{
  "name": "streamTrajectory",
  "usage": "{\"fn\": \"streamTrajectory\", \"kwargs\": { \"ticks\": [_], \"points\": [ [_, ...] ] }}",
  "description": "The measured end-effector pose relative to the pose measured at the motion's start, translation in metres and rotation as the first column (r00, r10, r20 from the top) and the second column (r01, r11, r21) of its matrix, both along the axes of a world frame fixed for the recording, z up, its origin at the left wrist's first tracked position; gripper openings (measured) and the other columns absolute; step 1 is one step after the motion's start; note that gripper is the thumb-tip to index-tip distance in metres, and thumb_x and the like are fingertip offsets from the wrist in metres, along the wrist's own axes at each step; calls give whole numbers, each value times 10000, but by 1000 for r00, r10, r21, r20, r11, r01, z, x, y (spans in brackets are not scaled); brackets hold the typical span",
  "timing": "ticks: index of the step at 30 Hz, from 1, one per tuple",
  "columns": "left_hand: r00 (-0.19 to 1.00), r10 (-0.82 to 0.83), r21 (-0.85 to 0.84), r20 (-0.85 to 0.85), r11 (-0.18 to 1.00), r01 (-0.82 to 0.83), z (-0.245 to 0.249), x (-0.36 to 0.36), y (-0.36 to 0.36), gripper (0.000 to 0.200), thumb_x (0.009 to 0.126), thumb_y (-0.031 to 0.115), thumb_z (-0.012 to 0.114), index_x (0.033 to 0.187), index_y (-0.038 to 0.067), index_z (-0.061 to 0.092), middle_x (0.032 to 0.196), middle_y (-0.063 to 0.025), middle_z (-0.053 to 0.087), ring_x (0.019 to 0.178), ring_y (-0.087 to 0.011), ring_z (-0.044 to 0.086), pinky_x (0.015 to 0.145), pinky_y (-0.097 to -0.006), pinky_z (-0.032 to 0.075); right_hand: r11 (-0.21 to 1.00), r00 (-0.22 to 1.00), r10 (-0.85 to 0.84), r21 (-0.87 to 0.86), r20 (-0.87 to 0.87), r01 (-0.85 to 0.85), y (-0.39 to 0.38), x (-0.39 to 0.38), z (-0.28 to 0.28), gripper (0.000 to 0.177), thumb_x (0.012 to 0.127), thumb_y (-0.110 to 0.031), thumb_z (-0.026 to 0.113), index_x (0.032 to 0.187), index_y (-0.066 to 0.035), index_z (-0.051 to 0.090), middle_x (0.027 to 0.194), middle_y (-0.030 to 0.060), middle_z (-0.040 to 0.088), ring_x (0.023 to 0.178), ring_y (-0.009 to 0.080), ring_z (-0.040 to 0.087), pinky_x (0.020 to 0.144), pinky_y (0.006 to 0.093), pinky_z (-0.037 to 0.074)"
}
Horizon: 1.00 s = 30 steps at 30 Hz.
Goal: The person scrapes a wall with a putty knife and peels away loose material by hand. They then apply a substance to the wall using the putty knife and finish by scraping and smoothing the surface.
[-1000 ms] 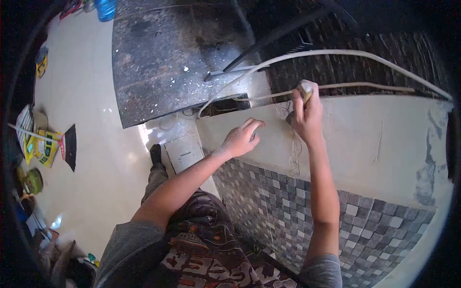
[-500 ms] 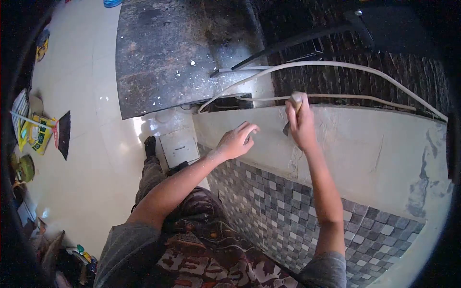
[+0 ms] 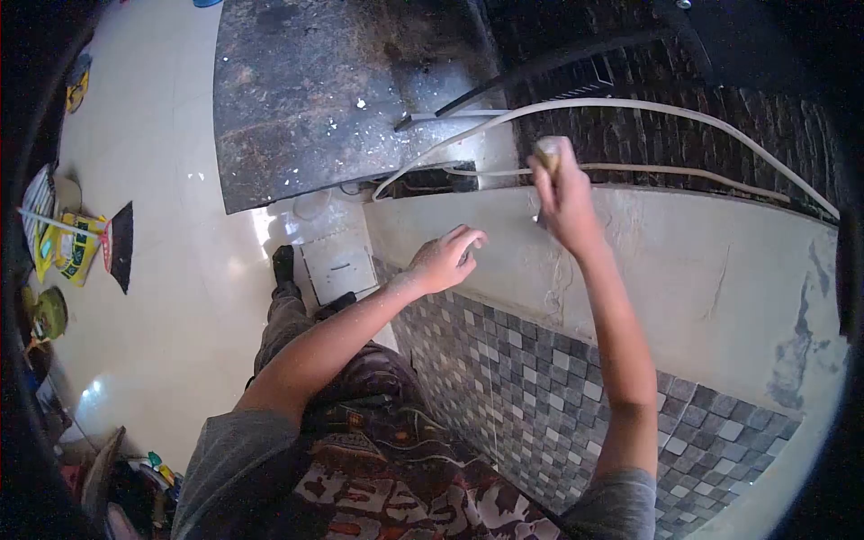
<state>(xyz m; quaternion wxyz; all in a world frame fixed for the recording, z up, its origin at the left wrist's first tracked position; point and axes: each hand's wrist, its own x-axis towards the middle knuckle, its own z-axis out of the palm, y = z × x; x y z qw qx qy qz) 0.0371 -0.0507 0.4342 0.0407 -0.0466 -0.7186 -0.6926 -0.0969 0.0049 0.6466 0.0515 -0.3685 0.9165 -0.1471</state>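
My right hand (image 3: 565, 193) is closed round the handle of a scraper (image 3: 547, 155), just in front of the pale plastered wall (image 3: 657, 252). The handle's light end sticks up above the fist; the blade below the hand is mostly hidden. Cracked and peeling patches mark the plaster under and beside this hand. My left hand (image 3: 445, 261) hangs near the same wall, its fingers curled; whether anything small is within them is hidden.
Behind the wall stands a dusty dark countertop (image 3: 306, 108) with white chips. A pale hose (image 3: 630, 103) arcs over the wall's top edge. Grey mosaic tiles (image 3: 540, 369) cover the lower wall. A broom (image 3: 119, 247) and a yellow bag (image 3: 79, 252) are at the left.
My right hand has moved slightly upward with the scraper, toward the wall's top edge. My left hand looks nearly the same. The view has shifted a little.
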Motion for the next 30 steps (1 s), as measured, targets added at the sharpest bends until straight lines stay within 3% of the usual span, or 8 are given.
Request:
{"fn": "streamTrajectory", "kwargs": {
  "ticks": [10, 14, 18, 21, 22, 25, 26, 30],
  "points": [
    [998, 56, 66, 16, 996, -57, -9, 8, -7, 376, 889, 66, 604, 1252, 145, 550, 1092, -68, 617, 798, -215, 639, 754, -361, 527, 999, 999, 37, 10, -31, -37, 7, 2, -14, 208, 1004, -104, 572, 1174, -33, 475, 931, 247, 673, 866, 448, 680, 707, 440, 526],
    [993, 109, 18, -48, 994, -108, -17, 10, -8, 373, 884, 66, 599, 1248, 132, 550, 1092, -81, 615, 830, -242, 644, 780, -371, 528, 983, 991, -135, -128, 2, 134, -5, 9, 16, 236, 998, -114, 588, 1195, -51, 474, 953, 256, 671, 890, 479, 661, 721, 453, 526],
    [997, 74, 8, -36, 997, -73, -13, 10, -3, 366, 883, 66, 593, 1242, 121, 549, 1097, -78, 615, 864, -249, 650, 797, -379, 525, 997, 994, 6, -73, -107, -14, 13, 7, -8, 249, 998, -99, 588, 1219, -47, 485, 898, 227, 666, 793, 423, 673, 718, 384, 536],
    [998, 38, 25, 43, 999, -39, -7, 15, -5, 363, 881, 65, 592, 1237, 121, 550, 1093, -80, 616, 867, -250, 651, 787, -378, 526, 962, 990, -28, -272, -142, -12, 18, 20, -1, 281, 984, -78, 600, 1237, -37, 486, 909, 231, 659, 811, 440, 675, 723, 394, 537],
    [998, 41, 31, 38, 999, -42, -10, 17, -3, 363, 881, 64, 593, 1237, 119, 550, 1093, -79, 616, 862, -248, 651, 784, -377, 526, 944, 985, -144, -310, -93, 109, 15, 31, 4, 290, 971, -57, 613, 1235, -26, 496, 928, 226, 659, 813, 393, 698, 725, 385, 540],
    [999, 22, 52, 28, 998, -24, -15, 20, 1, 361, 884, 60, 594, 1238, 115, 550, 1092, -77, 615, 853, -240, 650, 774, -370, 528, 981, 966, -81, -188, -244, 35, 40, 23, -24, 277, 975, -47, 608, 1231, -28, 502, 912, 207, 658, 773, 273, 696, 726, 352, 540],
    [999, 13, 67, 41, 998, -16, -14, 22, 1, 360, 886, 58, 593, 1239, 114, 550, 1092, -76, 616, 854, -237, 650, 770, -365, 530, 956, 989, -97, -286, -110, 62, 47, 19, -27, 261, 986, -66, 604, 1225, -28, 507, 924, 186, 654, 794, 236, 667, 736, 357, 539],
    [998, 33, 47, 60, 998, -36, -22, 25, 1, 359, 891, 49, 591, 1241, 113, 549, 1091, -70, 617, 852, -229, 651, 761, -345, 538, 847, 979, -114, -532, -170, 6, 62, 11, -29, 271, 988, -92, 615, 1223, -8, 509, 979, 177, 631, 848, 233, 637, 770, 344, 523]
  ]
}}
